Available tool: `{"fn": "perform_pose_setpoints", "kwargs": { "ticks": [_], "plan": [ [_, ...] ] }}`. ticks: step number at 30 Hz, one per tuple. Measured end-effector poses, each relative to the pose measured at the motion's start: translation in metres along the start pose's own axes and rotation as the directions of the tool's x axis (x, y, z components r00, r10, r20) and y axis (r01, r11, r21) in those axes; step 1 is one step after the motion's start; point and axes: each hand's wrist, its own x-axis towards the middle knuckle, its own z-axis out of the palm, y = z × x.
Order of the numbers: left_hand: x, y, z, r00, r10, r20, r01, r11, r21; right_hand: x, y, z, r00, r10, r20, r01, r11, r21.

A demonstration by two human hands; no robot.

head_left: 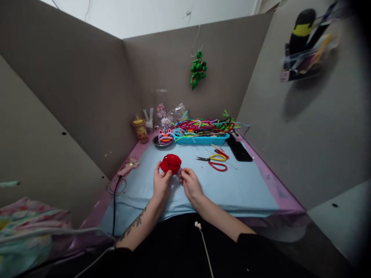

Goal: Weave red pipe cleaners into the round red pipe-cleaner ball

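Observation:
A round, fuzzy red piece [171, 163], which looks made of pipe cleaners, is held above the blue cloth [145, 185]. My left hand [161, 180] grips it from the left and below, thumb on its near face. At its lower right edge my right hand [190, 182] is closed with the fingertips pinched together; whatever is between them is too small to make out. To the right of the hands lie scissors [213, 161] with one yellow and one red handle loop, blades pointing left.
Behind stands a blue tray [199, 140] of colourful pipe cleaners, with a metal dish [158, 143] holding a pink fuzzy figure beside it. A black phone [241, 150] lies at the right. A pink glue gun [128, 166] with its cable rests at the left edge. Grey partitions surround the table.

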Motion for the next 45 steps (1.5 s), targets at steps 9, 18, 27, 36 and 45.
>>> {"fn": "perform_pose_setpoints", "kwargs": {
  "ticks": [9,18,27,36,45],
  "plan": [
    [-0.014,0.013,0.017,0.977,-0.161,0.138,0.189,0.957,-0.221,-0.011,-0.024,0.008,0.967,0.149,0.207,-0.201,0.946,0.256],
    [-0.015,0.024,0.020,0.907,-0.408,0.110,0.418,0.827,-0.377,-0.019,-0.030,0.015,1.000,-0.009,0.017,0.006,0.984,0.179],
    [-0.017,0.021,0.024,0.976,-0.215,0.041,0.218,0.951,-0.217,-0.025,-0.020,0.006,0.998,0.047,-0.051,-0.045,0.999,0.030],
    [-0.031,0.028,0.019,0.992,0.128,-0.001,-0.125,0.966,0.225,-0.029,-0.037,-0.012,0.926,-0.359,0.118,0.377,0.858,-0.349],
    [-0.036,0.013,0.015,0.960,0.279,0.037,-0.280,0.934,0.223,-0.034,-0.024,0.010,0.975,0.131,0.182,-0.144,0.988,0.058]
  ]
}}
